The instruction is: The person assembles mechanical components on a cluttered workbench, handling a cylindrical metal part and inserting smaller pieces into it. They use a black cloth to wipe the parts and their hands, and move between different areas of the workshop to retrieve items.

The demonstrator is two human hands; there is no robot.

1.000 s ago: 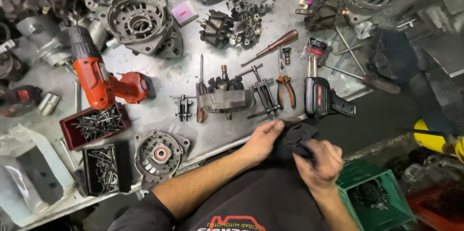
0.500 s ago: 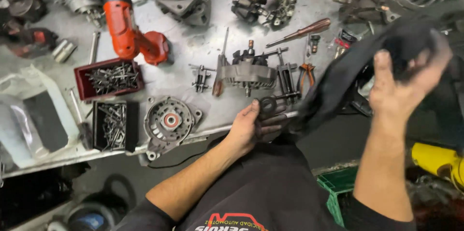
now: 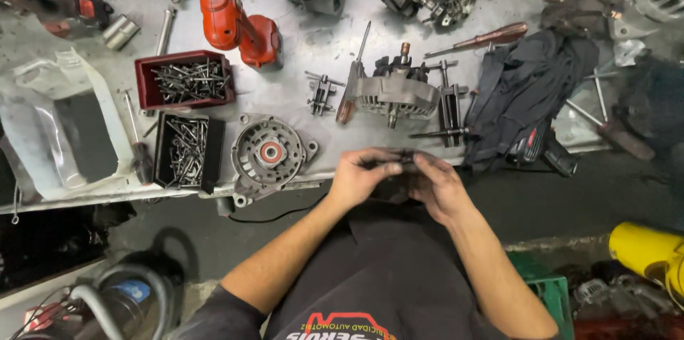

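We look down on a grey metal desk crowded with parts, the biggest thing in view. On its right side a black cloth lies crumpled, draped partly over a dark power tool at the desk's front edge. At the far side a red cordless drill lies on its side, and near the left end a clear plastic bag rests over something dark.

In the middle sits an alternator body, with a wooden-handled screwdriver beyond it to the right and a small puller just beside it to the left. Nearer the front edge lies a round alternator end cover with a red centre.

To the left of that cover we see 2 trays of screws: a red tray farther back and a black tray just in front of it.

Over the front edge of the desk, close to the body, the left hand and the right hand meet around 1 small dark part. The fingers of both hands are curled narrow, pinching the part between them, thumbs on top. The part is mostly hidden by the hands, so we cannot tell its exact shape.
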